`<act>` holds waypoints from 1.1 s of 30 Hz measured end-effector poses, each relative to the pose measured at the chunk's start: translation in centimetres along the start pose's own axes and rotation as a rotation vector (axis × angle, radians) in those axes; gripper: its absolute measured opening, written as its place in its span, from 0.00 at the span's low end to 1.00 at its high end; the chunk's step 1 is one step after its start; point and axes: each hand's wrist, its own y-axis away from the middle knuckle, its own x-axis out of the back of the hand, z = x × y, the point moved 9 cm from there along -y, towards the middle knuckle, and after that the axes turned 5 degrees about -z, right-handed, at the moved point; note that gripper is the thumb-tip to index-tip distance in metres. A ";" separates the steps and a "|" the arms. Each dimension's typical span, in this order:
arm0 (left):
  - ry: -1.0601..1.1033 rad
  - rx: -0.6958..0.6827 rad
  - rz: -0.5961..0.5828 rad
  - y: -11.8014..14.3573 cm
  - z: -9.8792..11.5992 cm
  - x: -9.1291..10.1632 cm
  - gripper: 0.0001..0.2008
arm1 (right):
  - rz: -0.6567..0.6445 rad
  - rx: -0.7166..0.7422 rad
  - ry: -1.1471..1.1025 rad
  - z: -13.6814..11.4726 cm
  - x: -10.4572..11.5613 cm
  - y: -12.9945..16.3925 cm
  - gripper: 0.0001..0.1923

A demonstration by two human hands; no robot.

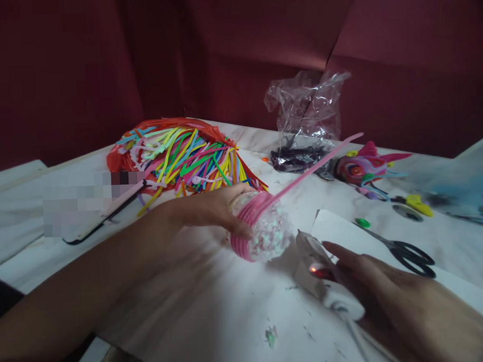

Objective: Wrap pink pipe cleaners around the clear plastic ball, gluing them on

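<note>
My left hand point(211, 209) grips a rounded ball point(272, 234) with a clear, glittery, bumpy surface. A pink pipe cleaner point(243, 239) is coiled around its left part, and the free end sticks up to the right. The thumb presses on the coils. On the right, my right hand point(372, 287) is closed around a white hot glue gun point(311, 268), which has a lit red light and a cord at its back end. The gun's nozzle points toward the ball, slightly apart from it. Some of the right fingers are hidden behind the gun.
Colourful pipe cleaners point(197, 156) lie in a red bag at the back left, near a pixelated flat object point(95, 207). A clear plastic bag point(310, 110) stands behind. Black-handled scissors point(410, 254), a white sheet point(334, 228) and a colourful pipe-cleaner figure point(360, 169) are on the right.
</note>
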 end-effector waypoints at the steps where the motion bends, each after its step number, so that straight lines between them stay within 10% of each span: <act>1: -0.022 0.006 0.003 0.1 0.2 -0.2 0.35 | 0.006 -0.011 0.020 -0.6 -0.4 -0.8 0.29; 11: -0.235 0.123 -0.029 -0.5 -0.4 -1.8 0.48 | 0.044 -0.100 -0.160 0.2 -3.8 -1.6 0.18; 17: -0.288 0.077 -0.071 -0.1 0.2 -2.6 0.44 | 0.105 -0.423 -0.770 3.3 -3.8 -1.4 0.23; 24: -0.358 -0.009 -0.085 0.5 0.3 -3.0 0.47 | -0.065 -0.350 -1.436 2.1 -4.5 -4.7 0.27; 33: -0.443 0.030 -0.126 1.7 -1.2 -3.0 0.52 | -0.214 -0.330 -1.243 -0.5 -4.8 -7.0 0.14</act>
